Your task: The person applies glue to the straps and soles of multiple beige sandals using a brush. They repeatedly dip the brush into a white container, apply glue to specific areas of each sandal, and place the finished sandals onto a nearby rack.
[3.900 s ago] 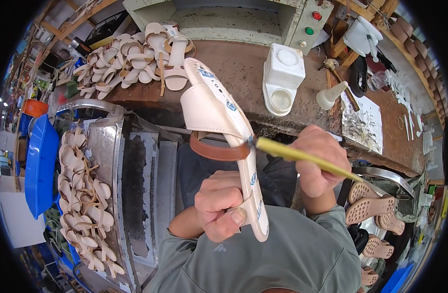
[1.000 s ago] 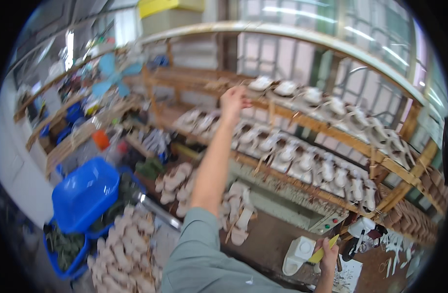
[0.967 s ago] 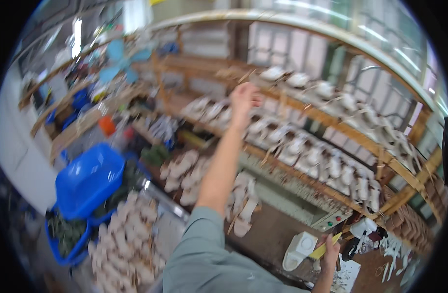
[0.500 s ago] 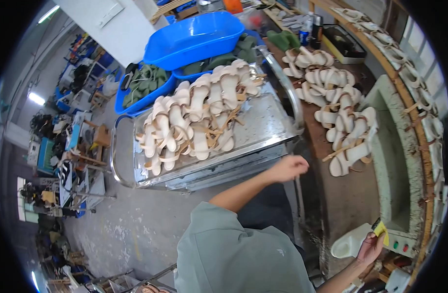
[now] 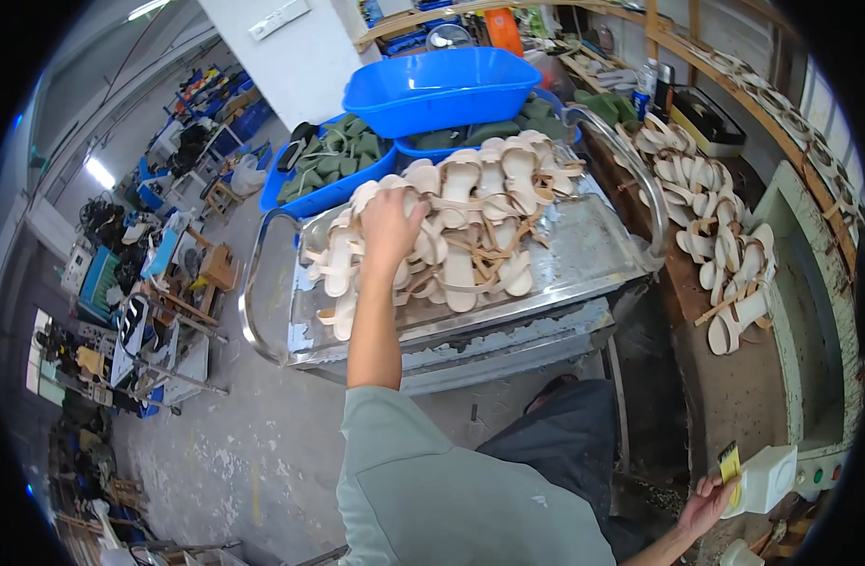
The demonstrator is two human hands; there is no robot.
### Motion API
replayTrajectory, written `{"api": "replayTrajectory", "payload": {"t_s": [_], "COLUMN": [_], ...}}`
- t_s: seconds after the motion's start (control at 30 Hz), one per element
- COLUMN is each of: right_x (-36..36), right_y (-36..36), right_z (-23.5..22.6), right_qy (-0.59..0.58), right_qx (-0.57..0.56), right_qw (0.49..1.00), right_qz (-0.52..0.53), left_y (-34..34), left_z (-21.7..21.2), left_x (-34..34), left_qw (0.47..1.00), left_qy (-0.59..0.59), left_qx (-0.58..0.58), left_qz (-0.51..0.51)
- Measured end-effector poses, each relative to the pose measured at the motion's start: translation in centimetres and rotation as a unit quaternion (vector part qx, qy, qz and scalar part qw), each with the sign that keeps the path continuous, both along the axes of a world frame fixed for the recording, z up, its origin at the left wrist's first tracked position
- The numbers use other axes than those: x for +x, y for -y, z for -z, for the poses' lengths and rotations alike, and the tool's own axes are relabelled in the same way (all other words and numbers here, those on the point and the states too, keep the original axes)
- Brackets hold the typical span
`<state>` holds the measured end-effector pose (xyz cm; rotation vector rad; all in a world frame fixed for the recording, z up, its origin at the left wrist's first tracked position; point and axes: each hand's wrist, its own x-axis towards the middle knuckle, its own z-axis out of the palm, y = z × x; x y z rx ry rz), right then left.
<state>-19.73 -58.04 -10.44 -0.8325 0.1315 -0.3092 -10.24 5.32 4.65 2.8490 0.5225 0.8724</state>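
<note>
My left hand (image 5: 389, 226) reaches over the pile of beige strappy sandals (image 5: 459, 283) on the metal trolley. Its fingers bend round a sandal (image 5: 365, 196) at the pile's left part, with the fingertips partly hidden. At the lower right, my right hand (image 5: 706, 506) grips a small, flat yellow thing with a dark patch (image 5: 730, 466); its exact kind is unclear. Right beside that hand is a white plastic container (image 5: 770, 477), tilted and overlapping the yellow thing in view. Whether the two touch, I cannot tell.
The metal trolley (image 5: 583, 297) has raised tube handles. Behind it stand blue tubs (image 5: 437, 90), some with green pieces. More sandals (image 5: 715, 217) lie along the brown bench at right, beside a pale green machine (image 5: 796, 236) with coloured buttons.
My left hand has swung left and forward from the trolley's near right corner onto the sandals. My right hand keeps the yellow thing. The white container now appears right of that hand, differently tilted.
</note>
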Motion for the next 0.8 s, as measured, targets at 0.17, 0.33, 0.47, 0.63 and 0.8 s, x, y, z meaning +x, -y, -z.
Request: {"api": "replayTrajectory", "payload": {"t_s": [0.17,0.33,0.47,0.63,0.8], "right_x": [-2.1,-0.6,-1.5,-3.2,-2.1], "right_y": [-1.3,-5.1,-8.0,-11.3,-17.6], "right_z": [-1.0,-2.7,-6.0,-8.5,-15.3], "right_qy": [0.003,0.024,0.101,0.147,0.303], "right_qx": [0.022,-0.044,-0.143,-0.183,-0.582], "right_qw": [1.000,0.998,0.984,0.968,0.752], "right_qz": [0.021,-0.030,-0.014,0.091,0.061], "left_y": [-4.6,-4.4,3.0,13.4,25.3], "left_z": [2.4,3.1,-1.8,-1.9,4.3], "left_x": [-6.5,-8.2,-7.6,-8.0,-6.2], "left_qw": [0.992,0.977,0.780,0.610,0.396], "left_qy": [-0.076,0.015,0.253,0.033,-0.247], "left_qx": [-0.016,-0.192,-0.474,-0.654,-0.763], "left_qz": [0.100,0.094,0.320,0.446,0.447]}}
